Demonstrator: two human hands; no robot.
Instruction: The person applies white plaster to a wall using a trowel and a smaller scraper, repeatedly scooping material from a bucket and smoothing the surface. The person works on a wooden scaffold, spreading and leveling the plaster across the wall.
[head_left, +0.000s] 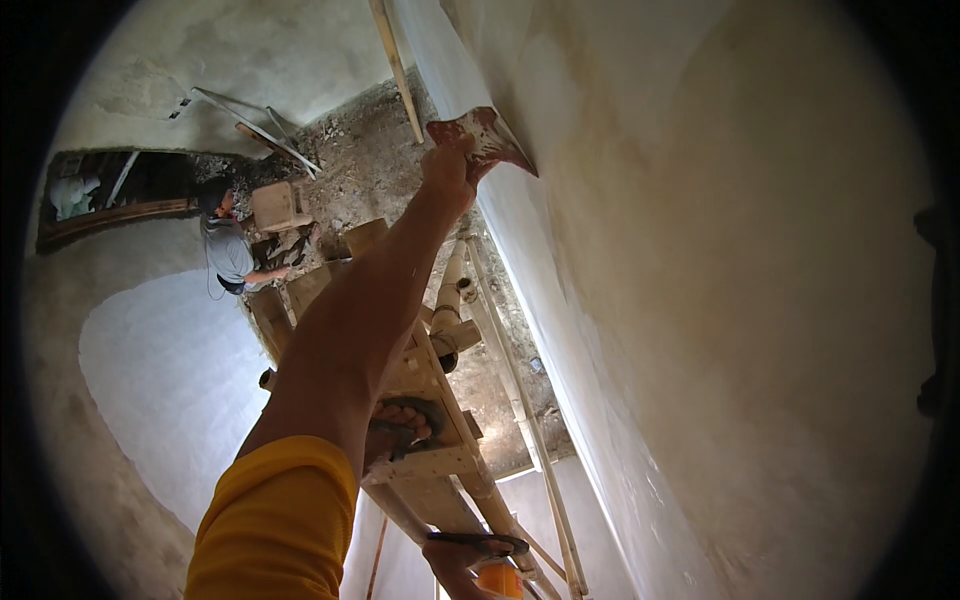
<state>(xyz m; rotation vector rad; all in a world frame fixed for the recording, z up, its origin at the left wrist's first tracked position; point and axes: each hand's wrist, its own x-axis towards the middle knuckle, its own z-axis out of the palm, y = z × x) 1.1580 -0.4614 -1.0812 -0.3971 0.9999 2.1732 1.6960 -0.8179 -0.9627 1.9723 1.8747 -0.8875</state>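
Observation:
My left hand point(450, 172) reaches far out along the wall, its fingers closed round a wide putty scraper point(482, 137). The scraper's flared blade is reddish brown with pale smears, and its long edge appears to rest against the plastered wall point(720, 300) on the right. A yellow sleeve point(285, 520) covers my upper arm. My right hand does not show. Below my arm, a sandalled foot point(400, 425) stands on the wooden planks point(430, 463) of a scaffold; what looks like another sandalled foot point(455, 570) is at the lower edge.
Bamboo poles point(450, 290) and planks form the scaffold, high above a rubble-strewn floor point(360, 150). At the far left, a person in a grey shirt point(228, 250) is near a pale box-like object point(280, 206). An orange container point(500, 580) sits low by the scaffold. A pole point(397, 70) leans near the wall.

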